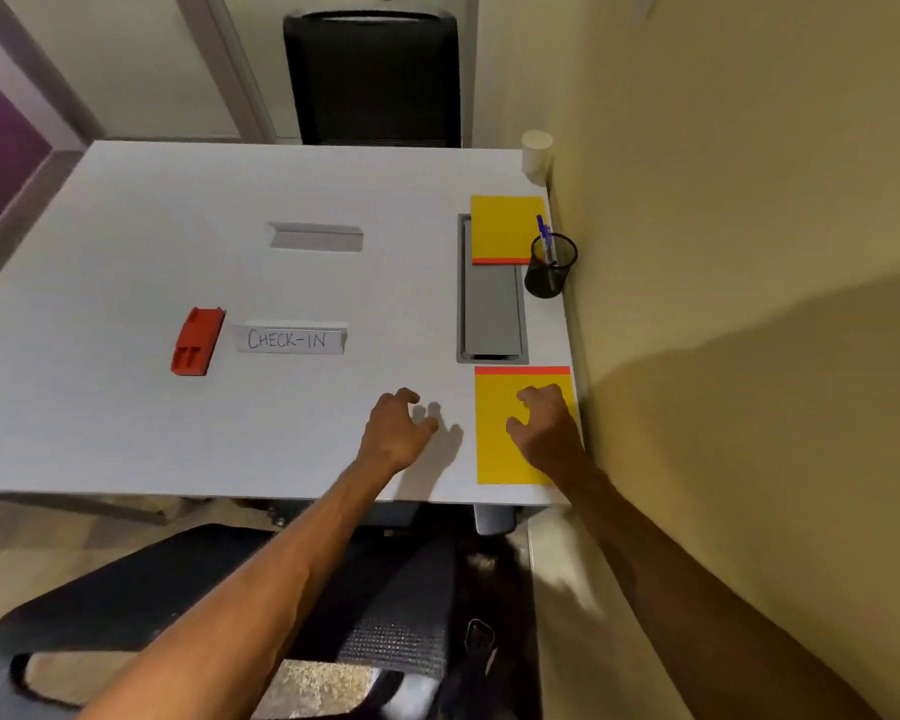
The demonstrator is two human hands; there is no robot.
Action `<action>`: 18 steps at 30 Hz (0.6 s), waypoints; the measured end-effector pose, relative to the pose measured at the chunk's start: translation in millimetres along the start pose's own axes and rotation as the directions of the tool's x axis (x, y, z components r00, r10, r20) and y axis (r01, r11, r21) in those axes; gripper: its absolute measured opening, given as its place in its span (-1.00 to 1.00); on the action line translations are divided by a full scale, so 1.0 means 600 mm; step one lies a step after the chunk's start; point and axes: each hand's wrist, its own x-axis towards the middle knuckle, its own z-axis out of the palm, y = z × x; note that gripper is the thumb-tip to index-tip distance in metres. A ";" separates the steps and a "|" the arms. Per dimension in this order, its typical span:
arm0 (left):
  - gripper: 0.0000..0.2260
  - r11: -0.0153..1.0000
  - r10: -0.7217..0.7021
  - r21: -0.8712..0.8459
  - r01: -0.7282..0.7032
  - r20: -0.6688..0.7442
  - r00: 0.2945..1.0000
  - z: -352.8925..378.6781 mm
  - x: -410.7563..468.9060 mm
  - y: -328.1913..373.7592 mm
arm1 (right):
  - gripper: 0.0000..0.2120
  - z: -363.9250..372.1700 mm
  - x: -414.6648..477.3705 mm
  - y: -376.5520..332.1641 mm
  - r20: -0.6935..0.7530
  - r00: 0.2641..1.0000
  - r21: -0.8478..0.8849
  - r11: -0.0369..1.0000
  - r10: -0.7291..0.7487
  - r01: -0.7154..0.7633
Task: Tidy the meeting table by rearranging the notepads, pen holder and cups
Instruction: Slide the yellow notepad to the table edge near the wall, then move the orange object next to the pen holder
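Observation:
A yellow notepad with a red strip [494, 444] lies at the table's near right corner. My right hand [544, 426] hovers over it, fingers spread and empty. Just left of that notepad, my left hand [396, 428] is above the bare tabletop, fingers curled apart and holding nothing. A second yellow notepad [505, 228] lies farther back on the right. Beside it stands a black mesh pen holder [549, 267] with a blue pen inside. A white cup [536, 153] stands at the far right corner against the wall.
The white table [126, 241] carries a red stapler-like block [197, 341], a "CHECK-IN" sign [289, 339], a blank grey sign [315, 237] and a grey cable hatch [491, 309]. A wall runs along the right edge. Black chairs stand at the far side [372, 75] and near me [126, 605].

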 end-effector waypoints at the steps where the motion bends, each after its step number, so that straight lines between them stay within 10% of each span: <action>1: -0.54 1.000 0.003 0.004 -0.003 -0.015 1.000 -0.013 -0.008 -0.001 | -0.57 0.001 0.001 -0.011 0.013 1.000 -0.024 0.999 -0.023 0.023; 18: -0.43 0.996 -0.070 0.032 0.079 -0.217 0.974 -0.253 -0.050 -0.146 | -0.54 0.094 -0.004 -0.234 0.199 0.959 -0.088 0.971 -0.203 0.224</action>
